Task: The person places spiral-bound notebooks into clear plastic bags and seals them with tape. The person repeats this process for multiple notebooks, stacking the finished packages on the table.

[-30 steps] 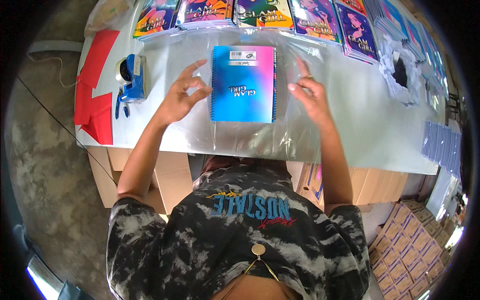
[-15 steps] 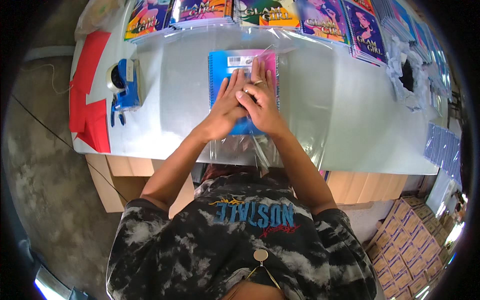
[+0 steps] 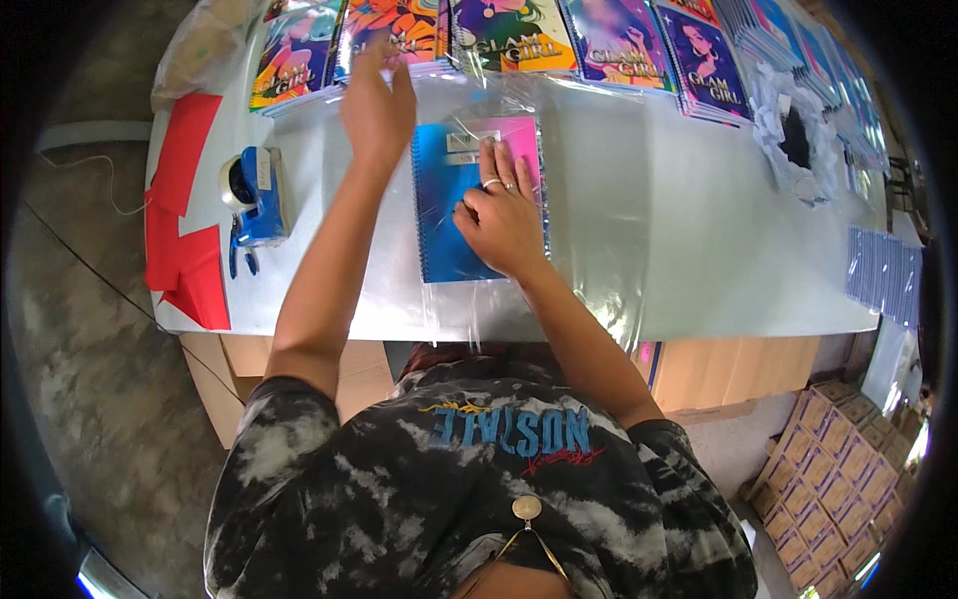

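A spiral-bound notebook (image 3: 446, 215) with a blue and pink back cover and a white barcode label lies face down in front of me, spiral to the left. Clear plastic film (image 3: 594, 230) spreads under and around it. My right hand (image 3: 502, 220) rests on the notebook, fingers stretched over the upper right part near the label, a ring on one finger. Farther up and left, my left hand (image 3: 377, 108) reaches over the near edge of an orange and purple notebook stack (image 3: 409, 30). Its fingers are extended, slightly blurred; whether they touch the stack I cannot tell.
Other stacks of colourful notebooks (image 3: 514, 40) line the table's far side. A blue tape dispenser (image 3: 261, 200) and red sheets (image 3: 200, 270) are at the left. Crumpled plastic wrapping (image 3: 795, 140) and more stacked notebooks (image 3: 883, 275) stand at the right. Cartons (image 3: 828, 479) are piled on the floor.
My left hand has lifted off the notebook and moved up and left to the far stacks. My right hand stays on the notebook. The view has shifted slightly.
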Demonstrator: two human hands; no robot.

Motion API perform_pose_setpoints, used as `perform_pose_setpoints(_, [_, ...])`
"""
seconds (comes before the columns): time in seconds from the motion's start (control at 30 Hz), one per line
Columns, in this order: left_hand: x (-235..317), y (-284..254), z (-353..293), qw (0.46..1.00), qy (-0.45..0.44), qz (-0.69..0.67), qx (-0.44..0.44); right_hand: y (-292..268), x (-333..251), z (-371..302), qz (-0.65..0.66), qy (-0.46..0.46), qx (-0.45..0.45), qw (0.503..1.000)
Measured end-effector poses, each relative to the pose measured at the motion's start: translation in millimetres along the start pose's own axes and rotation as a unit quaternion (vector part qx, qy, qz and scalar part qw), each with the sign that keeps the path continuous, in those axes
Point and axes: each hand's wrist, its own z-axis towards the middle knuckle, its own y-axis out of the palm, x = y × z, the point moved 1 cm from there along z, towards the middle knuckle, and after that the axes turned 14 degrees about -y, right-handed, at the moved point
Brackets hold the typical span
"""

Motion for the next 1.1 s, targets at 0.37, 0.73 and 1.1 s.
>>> perform_pose_setpoints(0.37, [-37, 20, -119, 0.922, 0.136, 0.285, -0.225, -12, 11, 7, 0.155, -0.048, -0.064, 0.985])
perform_pose_setpoints(0.73, [-42, -45, -220, 0.929, 0.199, 0.116, -0.289, -9, 38, 19, 0.125, -0.036, -0.244, 0.961])
perform_pose_setpoints(1.1, [-209, -170, -61, 0.949, -0.279, 0.146, 0.025, -26, 25, 39, 0.159, -0.009, -0.333, 0.929])
